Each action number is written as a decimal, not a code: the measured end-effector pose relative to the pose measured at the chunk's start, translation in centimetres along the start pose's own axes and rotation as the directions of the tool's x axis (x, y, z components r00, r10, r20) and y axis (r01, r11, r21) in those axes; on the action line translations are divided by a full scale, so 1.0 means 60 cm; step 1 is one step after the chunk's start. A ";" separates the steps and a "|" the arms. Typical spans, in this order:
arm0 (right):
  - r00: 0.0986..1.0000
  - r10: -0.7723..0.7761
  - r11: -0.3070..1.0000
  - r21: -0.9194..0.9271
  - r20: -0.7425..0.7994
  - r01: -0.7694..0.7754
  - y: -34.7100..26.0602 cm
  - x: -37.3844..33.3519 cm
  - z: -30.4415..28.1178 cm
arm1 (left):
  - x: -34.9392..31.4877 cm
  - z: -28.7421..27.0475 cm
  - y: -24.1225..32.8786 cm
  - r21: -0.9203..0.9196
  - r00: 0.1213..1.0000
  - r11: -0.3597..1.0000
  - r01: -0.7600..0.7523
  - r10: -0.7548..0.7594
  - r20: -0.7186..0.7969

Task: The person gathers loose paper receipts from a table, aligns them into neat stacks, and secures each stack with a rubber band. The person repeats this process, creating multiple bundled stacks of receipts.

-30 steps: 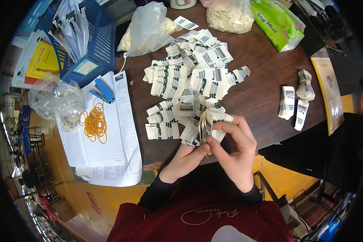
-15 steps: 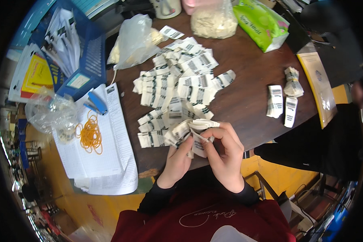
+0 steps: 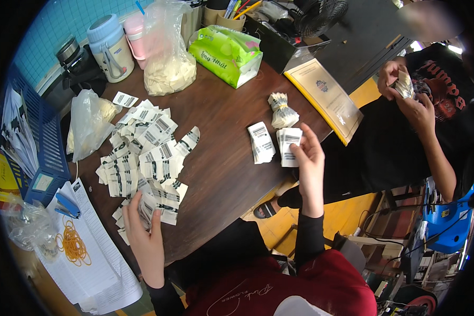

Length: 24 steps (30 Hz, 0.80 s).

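A loose heap of white printed labels (image 3: 160, 129) spreads over the left part of the brown table. At the heap's near edge, my left hand (image 3: 146, 239) has thumb and fingers around a few labels (image 3: 148, 200). Over on the right, my right hand (image 3: 312, 168) holds the edge of a small stack of labels (image 3: 288, 145) between thumb and fingers, at table level. Beside that stack lies another label stack (image 3: 260, 143). Just behind them stands a bundle of labels (image 3: 283, 111) tied round its middle.
Papers (image 3: 97, 258) with orange rubber bands (image 3: 75, 243) and a blue stapler (image 3: 67, 205) lie at left, near a blue basket (image 3: 50, 168). Bags, a jug (image 3: 109, 50) and a green tissue pack (image 3: 224, 55) stand behind. Another person's hands (image 3: 413, 102) hold labels beyond a yellow-edged folder (image 3: 326, 97).
My hands have parted: the right went far right to the small stacks with labels, the left stayed by the heap. The view has swung right, bringing the other person's hands into sight.
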State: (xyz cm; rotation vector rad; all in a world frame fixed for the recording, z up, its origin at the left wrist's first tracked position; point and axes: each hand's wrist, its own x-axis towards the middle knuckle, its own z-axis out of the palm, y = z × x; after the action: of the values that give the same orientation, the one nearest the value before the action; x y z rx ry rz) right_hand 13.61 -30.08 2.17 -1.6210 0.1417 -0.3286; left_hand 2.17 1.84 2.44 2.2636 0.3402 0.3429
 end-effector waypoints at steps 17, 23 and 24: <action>0.973 -0.229 0.449 -0.888 -0.010 0.097 0.046 0.003 0.009 | -0.003 -0.083 -0.009 0.321 0.967 0.939 -0.123 0.186 -0.173; 0.973 -0.211 0.663 -0.718 0.090 0.210 0.029 0.009 -0.007 | -0.005 -0.122 0.027 0.570 0.964 0.798 -0.194 0.262 -0.038; 0.964 -0.236 0.628 -0.737 0.125 0.249 0.024 0.010 -0.013 | -0.002 -0.123 0.027 0.546 0.957 0.808 -0.223 0.287 -0.034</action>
State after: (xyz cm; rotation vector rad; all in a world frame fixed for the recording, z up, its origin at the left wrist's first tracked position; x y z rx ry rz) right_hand 14.12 -31.14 0.85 -2.4920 0.0381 -0.5085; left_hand -0.34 5.79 8.41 2.8662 0.2014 0.5797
